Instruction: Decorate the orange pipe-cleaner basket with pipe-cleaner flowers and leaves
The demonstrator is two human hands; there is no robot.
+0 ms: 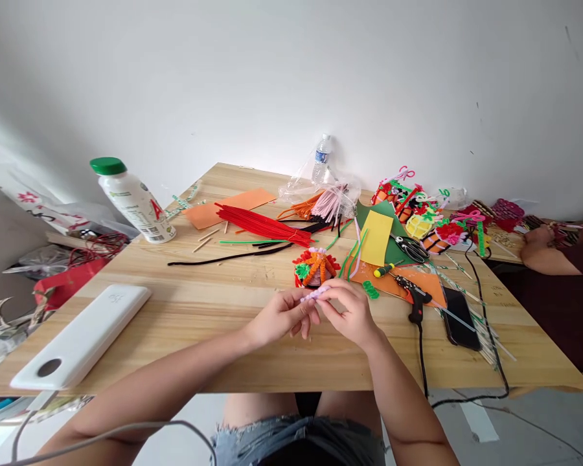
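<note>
Both my hands meet above the wooden table, pinching a short twisted lilac pipe cleaner between them. My left hand grips its left end with thumb and fingers, while my right hand pinches the right end. Just behind the fingers stands a small pipe-cleaner basket in orange, red, green and black; its lower part is partly hidden by my hands. To the right of my right hand lies a coiled green pipe-cleaner piece.
Red pipe cleaners lie behind, near pink ones. On the right are a hot glue gun, scissors, a screwdriver and a phone. A white bottle and power bank stand left. Another person's arm rests far right.
</note>
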